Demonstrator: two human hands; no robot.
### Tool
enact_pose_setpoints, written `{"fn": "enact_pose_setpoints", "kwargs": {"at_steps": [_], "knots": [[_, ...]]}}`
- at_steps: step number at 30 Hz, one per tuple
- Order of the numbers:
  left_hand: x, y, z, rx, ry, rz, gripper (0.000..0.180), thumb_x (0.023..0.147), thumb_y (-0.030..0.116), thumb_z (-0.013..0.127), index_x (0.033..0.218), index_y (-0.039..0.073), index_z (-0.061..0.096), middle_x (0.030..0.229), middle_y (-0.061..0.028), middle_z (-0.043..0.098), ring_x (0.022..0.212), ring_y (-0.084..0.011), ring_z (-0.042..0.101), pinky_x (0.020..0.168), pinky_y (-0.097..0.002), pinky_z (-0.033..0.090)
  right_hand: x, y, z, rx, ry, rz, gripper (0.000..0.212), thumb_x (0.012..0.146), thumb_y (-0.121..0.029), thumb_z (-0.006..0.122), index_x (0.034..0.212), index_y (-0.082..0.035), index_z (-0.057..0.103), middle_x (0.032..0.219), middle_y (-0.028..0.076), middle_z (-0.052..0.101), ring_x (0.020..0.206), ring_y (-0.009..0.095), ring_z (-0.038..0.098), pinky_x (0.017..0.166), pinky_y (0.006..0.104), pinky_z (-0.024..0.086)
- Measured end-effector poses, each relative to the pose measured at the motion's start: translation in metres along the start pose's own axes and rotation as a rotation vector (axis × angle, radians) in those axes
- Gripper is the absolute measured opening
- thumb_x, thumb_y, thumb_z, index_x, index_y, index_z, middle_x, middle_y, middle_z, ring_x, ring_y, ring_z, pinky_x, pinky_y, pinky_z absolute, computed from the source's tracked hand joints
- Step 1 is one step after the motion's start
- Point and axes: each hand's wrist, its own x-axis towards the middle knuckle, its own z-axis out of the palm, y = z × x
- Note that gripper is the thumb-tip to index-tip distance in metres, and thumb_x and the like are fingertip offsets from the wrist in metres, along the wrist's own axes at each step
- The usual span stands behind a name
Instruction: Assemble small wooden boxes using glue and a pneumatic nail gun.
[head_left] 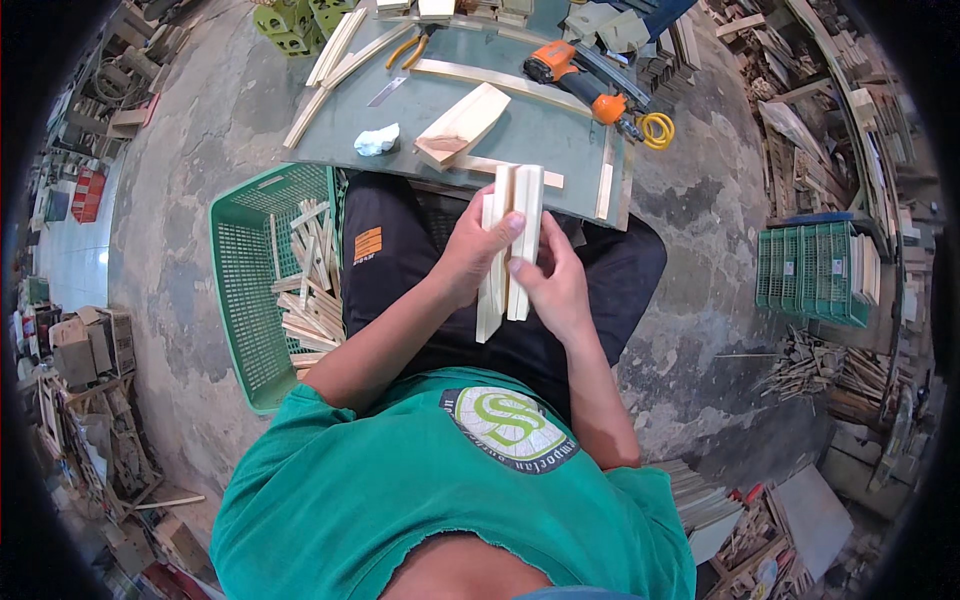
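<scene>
Head view: I'm gripping wooden strips [530,205] with my left hand [478,245] and right hand [555,290], seemingly keeping them together.

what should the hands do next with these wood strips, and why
Probably slide the pale wood strips until their ends line up: the left hand and right hand already grip them side by side above the lap, yet the ends look staggered, the leftmost strip reaching closer to the person's body.
</scene>
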Motion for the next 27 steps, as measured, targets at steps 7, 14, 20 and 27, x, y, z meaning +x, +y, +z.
{"fn": "enact_pose_setpoints", "kwargs": {"at_steps": [7,14,20,27], "knots": [[0.002,0.008,-0.024,-0.167,-0.035,-0.276,0.075,0.092,0.069,0.052,0.123,0.001,0.055,0.104,-0.0143,0.067,0.094,-0.0237,0.069,0.082,-0.0373,0.060,0.003,-0.002,-0.025,0.765,-0.221,0.154,0.069,0.087,-0.030,0.071,0.141,0.003,0.043,0.125,0.018,0.061,0.109,0.026,0.065,0.093,0.0361,0.055],[0.000,0.021,-0.020,0.072,0.009,-0.224,0.080,0.093,0.071,0.047,0.143,0.010,0.031,0.110,-0.0147,0.058,0.092,-0.0268,0.069,0.081,-0.0413,0.062,-0.002,0.024,-0.035,0.849,-0.186,0.229,0.072,0.092,-0.037,0.066,0.146,0.000,0.034,0.126,0.020,0.056,0.108,0.030,0.065,0.085,0.0407,0.061],[0.013,0.000,-0.018,0.506,0.140,-0.034,0.064,0.097,0.055,0.056,0.137,0.013,0.029,0.105,-0.0097,0.052,0.090,-0.0192,0.064,0.074,-0.0353,0.058,-0.002,0.007,-0.001,0.160,-0.018,0.132,0.101,0.072,-0.015,0.083,0.153,-0.005,0.023,0.128,0.014,0.049,0.113,0.022,0.059,0.092,0.0355,0.054],[0.022,0.007,-0.048,0.085,-0.053,-0.174,0.048,0.106,0.044,0.044,0.135,0.006,0.049,0.118,-0.0112,0.063,0.104,-0.0191,0.066,0.086,-0.0355,0.056,0.003,0.004,-0.005,0.239,-0.079,-0.087,0.088,0.073,-0.011,0.073,0.149,-0.002,0.029,0.133,0.013,0.050,0.124,0.024,0.051,0.107,0.0390,0.042]]}}
